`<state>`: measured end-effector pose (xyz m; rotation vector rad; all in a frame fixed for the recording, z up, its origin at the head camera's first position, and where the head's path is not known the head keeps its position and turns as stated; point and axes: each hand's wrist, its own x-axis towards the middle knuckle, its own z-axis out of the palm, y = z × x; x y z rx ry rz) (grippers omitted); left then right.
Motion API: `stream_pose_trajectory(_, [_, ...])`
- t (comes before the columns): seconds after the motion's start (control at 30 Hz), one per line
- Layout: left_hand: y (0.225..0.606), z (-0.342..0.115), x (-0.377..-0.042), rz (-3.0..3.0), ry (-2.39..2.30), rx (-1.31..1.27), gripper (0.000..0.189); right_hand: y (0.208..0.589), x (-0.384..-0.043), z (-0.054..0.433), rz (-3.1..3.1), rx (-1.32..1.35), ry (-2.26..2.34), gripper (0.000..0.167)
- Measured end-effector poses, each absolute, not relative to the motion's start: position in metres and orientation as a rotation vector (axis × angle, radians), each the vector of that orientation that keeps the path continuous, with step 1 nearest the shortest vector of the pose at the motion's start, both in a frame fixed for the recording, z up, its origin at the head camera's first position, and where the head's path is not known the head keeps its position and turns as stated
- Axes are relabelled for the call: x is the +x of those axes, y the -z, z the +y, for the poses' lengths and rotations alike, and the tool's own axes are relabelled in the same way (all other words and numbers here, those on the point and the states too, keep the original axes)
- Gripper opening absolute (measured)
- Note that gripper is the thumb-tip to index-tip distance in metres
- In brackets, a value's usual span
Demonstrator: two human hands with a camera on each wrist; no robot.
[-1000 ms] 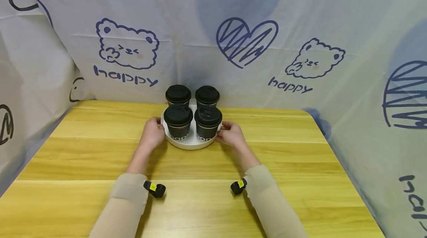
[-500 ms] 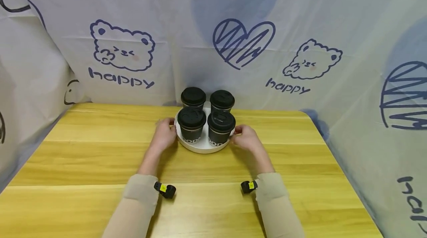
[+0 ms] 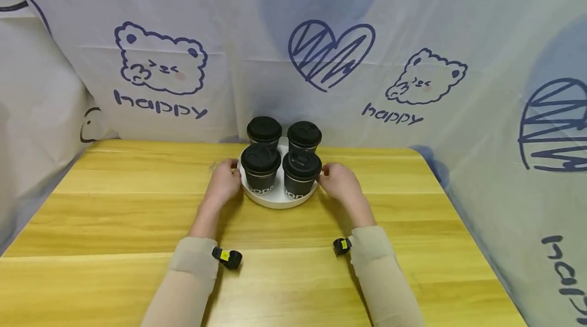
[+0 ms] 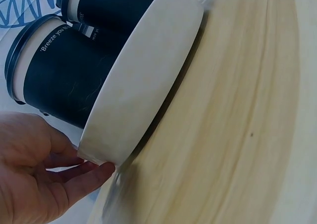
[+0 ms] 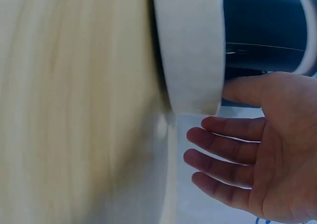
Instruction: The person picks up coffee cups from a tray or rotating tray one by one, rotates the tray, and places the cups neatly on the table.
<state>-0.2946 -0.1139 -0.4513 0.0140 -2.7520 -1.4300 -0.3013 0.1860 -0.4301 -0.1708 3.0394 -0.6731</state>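
Observation:
A round white tray (image 3: 275, 203) with a low wall sits near the table's back edge. Several dark paper cups with black lids stand upright on it, a left front cup (image 3: 260, 179) and right front cup (image 3: 300, 182) hiding parts of those behind. My left hand (image 3: 223, 182) pinches the tray's left side; in the left wrist view, fingertips (image 4: 106, 170) touch its lower edge. At the right side is my right hand (image 3: 341, 182). The right wrist view shows its thumb (image 5: 242, 91) at the rim beside a cup, with the other fingers spread, nearly straight, just outside the wall.
The wooden table (image 3: 284, 276) extends in front of the tray and to both sides. A pale cloth (image 3: 229, 77) with blue drawings hangs right behind the table. Small black wrist cameras sit at the left cuff (image 3: 194, 253) and right cuff (image 3: 371, 243).
Over the first half second both hands moved the tray with its cups to the right. Since then it stands still, and the right hand's fingers have shifted slightly at the rim.

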Motion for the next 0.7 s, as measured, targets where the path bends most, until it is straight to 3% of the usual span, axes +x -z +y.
stream_pose_trajectory(0.2, [0.449, -0.121, -0.296, -2.766, 1.419, -0.017, 0.042, 0.433, -0.314, 0.178, 3.136, -0.278, 0.338, 0.025])
stream_pose_trajectory(0.5, [0.448, -0.122, -0.297, -2.727, 1.376, -0.106, 0.04, 0.439, -0.329, 0.186, 3.085, -0.518, 0.128, 0.049])
stream_pose_trajectory(0.7, [0.448, -0.131, -0.294, -2.661, 1.52, -0.224, 0.047, 0.45, -0.331, 0.189, 3.08, -0.497, 0.17, 0.051])
